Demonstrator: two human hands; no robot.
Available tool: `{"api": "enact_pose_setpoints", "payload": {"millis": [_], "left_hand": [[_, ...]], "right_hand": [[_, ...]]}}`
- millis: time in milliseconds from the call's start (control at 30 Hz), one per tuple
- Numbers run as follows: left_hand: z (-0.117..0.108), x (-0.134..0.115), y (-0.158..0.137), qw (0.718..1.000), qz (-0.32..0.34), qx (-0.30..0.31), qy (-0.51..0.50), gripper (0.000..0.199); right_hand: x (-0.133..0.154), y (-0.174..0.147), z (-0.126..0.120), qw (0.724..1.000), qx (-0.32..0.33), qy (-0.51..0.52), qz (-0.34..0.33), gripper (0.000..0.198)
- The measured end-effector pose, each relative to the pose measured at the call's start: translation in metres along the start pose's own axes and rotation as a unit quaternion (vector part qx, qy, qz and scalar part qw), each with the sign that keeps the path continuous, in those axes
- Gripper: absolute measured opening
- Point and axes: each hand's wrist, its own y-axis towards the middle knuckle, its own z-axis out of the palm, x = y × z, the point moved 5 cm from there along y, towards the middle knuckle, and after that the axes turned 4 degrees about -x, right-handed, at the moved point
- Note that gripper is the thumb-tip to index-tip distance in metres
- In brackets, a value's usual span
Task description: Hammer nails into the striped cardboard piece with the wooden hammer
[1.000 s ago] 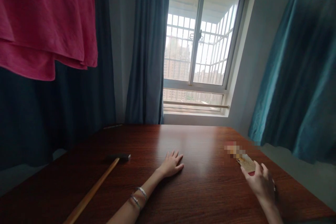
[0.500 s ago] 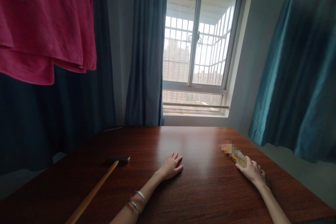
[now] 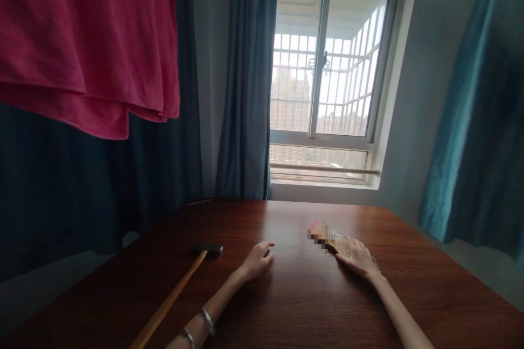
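Observation:
My right hand (image 3: 359, 258) is closed over a clear packet (image 3: 340, 244) with tan, grain-like contents, low over the table or on it. The packet's far end is blurred out by a mosaic, so its print cannot be read. My left hand (image 3: 257, 260) holds nothing; its index finger points toward the packet and the other fingers are loosely bent. Silver bracelets (image 3: 208, 322) circle the left wrist. Left of that hand lies a hammer (image 3: 174, 294) with a dark head and a long wooden handle, touched by neither hand.
The brown wooden table (image 3: 295, 305) reaches back toward a barred window (image 3: 327, 76). A pink cloth (image 3: 90, 38) hangs at the upper left, in front of dark blue curtains (image 3: 249, 82). Another blue curtain (image 3: 462, 147) hangs on the right.
My right hand has brought the packet leftward, nearer the left hand. The left hand's spread fingers have partly curled. The view has turned a little to the left.

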Motion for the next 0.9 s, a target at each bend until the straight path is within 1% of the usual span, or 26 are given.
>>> {"api": "enact_pose_setpoints", "payload": {"millis": [100, 200, 333, 433, 600, 700, 800, 900], "left_hand": [[-0.026, 0.018, -0.006, 0.998, -0.023, -0.053, 0.002, 0.036], [-0.045, 0.034, -0.014, 0.994, -0.042, -0.097, 0.014, 0.036], [-0.062, 0.052, -0.024, 0.99, -0.051, -0.131, 0.014, 0.037], [-0.072, 0.063, -0.03, 0.986, -0.053, -0.155, -0.006, 0.038], [-0.088, 0.073, -0.032, 0.975, -0.049, -0.208, -0.068, 0.038], [-0.094, 0.08, -0.029, 0.966, -0.069, -0.229, -0.097, 0.037], [-0.095, 0.091, -0.021, 0.96, -0.104, -0.236, -0.112, 0.036], [-0.091, 0.102, -0.012, 0.954, -0.125, -0.245, -0.119, 0.042]], "right_hand": [[0.051, 0.012, 0.013, 0.998, 0.015, 0.029, -0.058, 0.076], [0.101, 0.018, 0.024, 0.992, 0.03, 0.055, -0.109, 0.074], [0.162, 0.021, 0.036, 0.981, 0.046, 0.086, -0.17, 0.073], [0.201, 0.022, 0.045, 0.97, 0.062, 0.104, -0.211, 0.072], [0.25, 0.021, 0.06, 0.954, 0.089, 0.128, -0.258, 0.074], [0.274, 0.021, 0.067, 0.945, 0.099, 0.143, -0.276, 0.074], [0.292, 0.021, 0.071, 0.937, 0.104, 0.16, -0.294, 0.074], [0.303, 0.021, 0.07, 0.929, 0.106, 0.175, -0.307, 0.072]]}}
